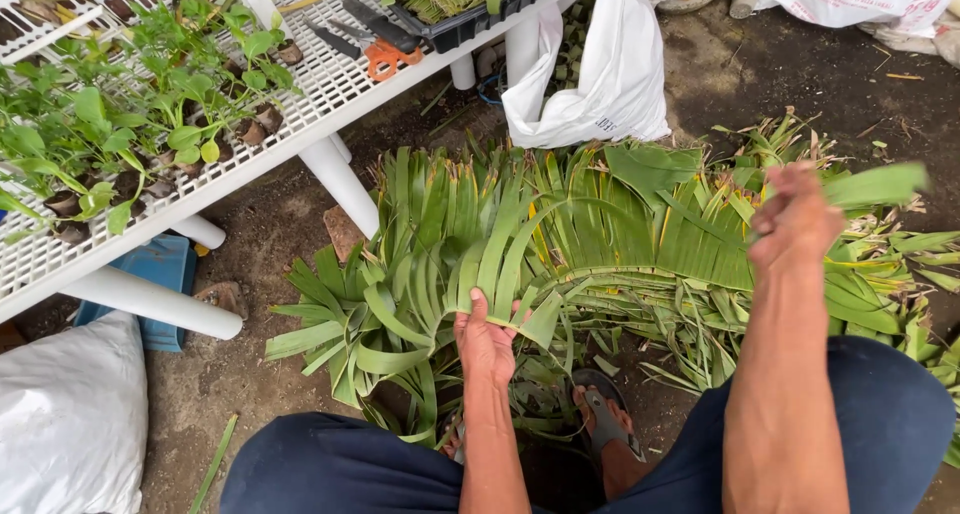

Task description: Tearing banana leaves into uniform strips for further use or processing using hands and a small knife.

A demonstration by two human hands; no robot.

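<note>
**Operator:** Bare dark soil point(800, 64) runs under everything, with a white perforated plastic tabletop point(330, 84) crossing at ten o'clock and a white plastic sack point(600, 74) hanging at twelve. I see small green seedlings in brown husk pots point(150, 104) along the tabletop, plus orange-handled scissors point(383, 56) near its edge.

**Partner:** Where are the hands?

**Operator:** My left hand point(485, 339) sits at six o'clock, its grip closed around the lower ends of long green strap-shaped leaf strips point(480, 244) that fan upward toward twelve. My right hand point(795, 219) is raised at three o'clock, fingers pinched shut on a single green leaf strip point(875, 184) that sticks out toward the right, slightly blurred.

**Partner:** And the rest of the leaves?

**Operator:** A wide heap of cut green leaf pieces point(650, 224) lies on the ground behind both hands, spreading from nine to three. A grey sandal point(605, 414) shows just beneath the bundle.

**Partner:** Handling advice?

**Operator:** I judge the left grip should stay firm and low so the fan keeps its order, while the right keeps its strip flat, untwisted, and apart from the loose heap.
</note>
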